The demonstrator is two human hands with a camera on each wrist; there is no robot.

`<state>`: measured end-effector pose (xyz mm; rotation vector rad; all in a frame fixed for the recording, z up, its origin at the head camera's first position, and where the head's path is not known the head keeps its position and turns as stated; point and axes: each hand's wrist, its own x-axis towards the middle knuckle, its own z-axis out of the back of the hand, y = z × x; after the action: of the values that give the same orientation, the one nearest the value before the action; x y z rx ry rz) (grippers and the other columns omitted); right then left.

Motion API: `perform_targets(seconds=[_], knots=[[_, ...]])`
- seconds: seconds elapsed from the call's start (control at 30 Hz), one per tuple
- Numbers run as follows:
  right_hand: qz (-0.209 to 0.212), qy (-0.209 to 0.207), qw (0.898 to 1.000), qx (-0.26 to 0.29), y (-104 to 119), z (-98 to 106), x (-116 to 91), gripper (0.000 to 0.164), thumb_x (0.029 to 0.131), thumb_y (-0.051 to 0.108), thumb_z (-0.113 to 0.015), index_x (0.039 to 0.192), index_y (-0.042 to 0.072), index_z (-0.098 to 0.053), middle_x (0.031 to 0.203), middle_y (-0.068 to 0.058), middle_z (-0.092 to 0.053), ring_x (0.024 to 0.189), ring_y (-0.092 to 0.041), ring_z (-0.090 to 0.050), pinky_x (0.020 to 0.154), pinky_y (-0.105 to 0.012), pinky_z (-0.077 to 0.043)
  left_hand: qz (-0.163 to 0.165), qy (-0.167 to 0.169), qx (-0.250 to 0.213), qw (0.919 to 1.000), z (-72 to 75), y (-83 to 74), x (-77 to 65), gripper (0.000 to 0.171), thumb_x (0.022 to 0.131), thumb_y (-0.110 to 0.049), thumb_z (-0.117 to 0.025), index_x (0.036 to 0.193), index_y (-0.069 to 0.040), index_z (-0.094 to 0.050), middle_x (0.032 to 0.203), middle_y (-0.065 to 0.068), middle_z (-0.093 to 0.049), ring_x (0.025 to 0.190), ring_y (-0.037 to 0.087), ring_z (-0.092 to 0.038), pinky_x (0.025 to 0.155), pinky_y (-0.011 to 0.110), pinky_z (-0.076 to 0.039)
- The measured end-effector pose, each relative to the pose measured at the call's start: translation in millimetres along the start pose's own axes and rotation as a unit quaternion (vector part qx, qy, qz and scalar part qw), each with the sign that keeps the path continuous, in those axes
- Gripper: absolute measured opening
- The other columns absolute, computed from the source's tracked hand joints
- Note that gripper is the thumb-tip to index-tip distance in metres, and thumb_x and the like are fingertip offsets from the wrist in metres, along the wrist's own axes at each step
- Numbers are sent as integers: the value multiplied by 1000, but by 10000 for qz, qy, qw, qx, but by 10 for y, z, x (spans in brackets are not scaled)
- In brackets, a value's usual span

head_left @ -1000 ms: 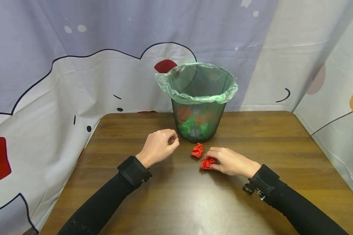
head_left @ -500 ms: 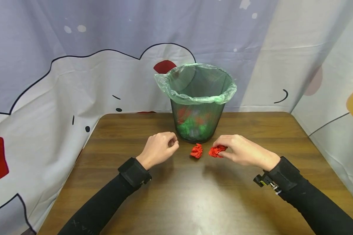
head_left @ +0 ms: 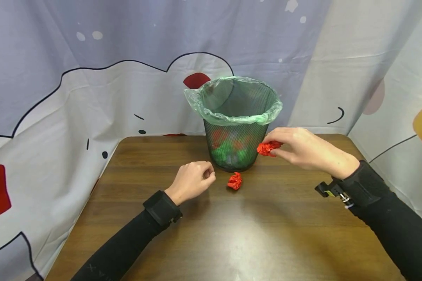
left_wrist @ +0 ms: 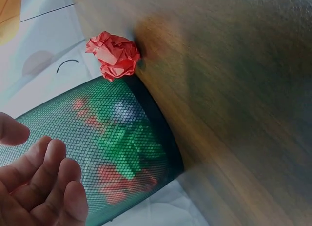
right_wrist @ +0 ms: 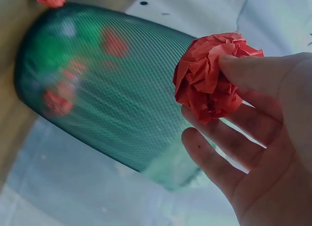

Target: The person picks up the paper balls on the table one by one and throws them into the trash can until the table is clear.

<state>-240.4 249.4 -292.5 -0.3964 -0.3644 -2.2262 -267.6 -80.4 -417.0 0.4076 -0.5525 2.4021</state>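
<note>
My right hand (head_left: 299, 150) pinches a crumpled red paper ball (right_wrist: 209, 74) between thumb and fingers, raised above the table just right of the mesh wastebasket (head_left: 228, 144). A second crumpled red paper ball (head_left: 235, 181) lies on the table in front of the basket's base; the left wrist view shows this paper ball (left_wrist: 114, 55) too. To its left is my left hand (head_left: 192, 180), loosely curled with nothing in it. In the left wrist view the fingers (left_wrist: 53, 172) are bent and the thumb stands apart from them.
A pale green plastic liner (head_left: 232, 119) folds over the basket's rim. Red and green crumpled pieces (left_wrist: 122, 148) show through the mesh. The wooden table (head_left: 211, 242) reaches back to a patterned cloth (head_left: 144, 97) hanging behind it.
My right hand has lifted the red paper ball off the table and carried it up, back and slightly right. My left hand and the other paper ball have hardly moved.
</note>
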Motion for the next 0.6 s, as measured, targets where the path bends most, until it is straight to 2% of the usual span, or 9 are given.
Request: perform_targets(seconds=[0.2, 0.4, 0.6], knots=[[8, -201, 9996, -219, -46, 263, 125, 29, 85, 5, -77, 112, 15, -72, 107, 8, -70, 90, -6, -65, 78, -30, -54, -26, 62, -28, 10000, -39, -17, -22, 11, 90, -21, -62, 82, -20, -69, 74, -5, -65, 63, 4, -52, 56, 25, -43], [-32, -395, 9984, -414, -104, 519, 256, 29, 85, 6, -78, 112, 16, -73, 108, 9, -69, 91, -4, -63, 79, -25, -49, -21, 39, 35, 10000, -72, -13, -45, 10, 90, -21, -63, 82, -21, -69, 72, -11, -59, 63, 2, -52, 55, 23, -43], [-62, -669, 9968, -439, -143, 698, 454, 23, 86, 6, -75, 109, 12, -73, 105, 3, -71, 87, -7, -60, 75, -22, -45, 43, 98, 10, 9999, -85, 10, -70, 10, 90, -22, -64, 82, -22, -69, 72, -13, -57, 62, 2, -51, 55, 23, -42]])
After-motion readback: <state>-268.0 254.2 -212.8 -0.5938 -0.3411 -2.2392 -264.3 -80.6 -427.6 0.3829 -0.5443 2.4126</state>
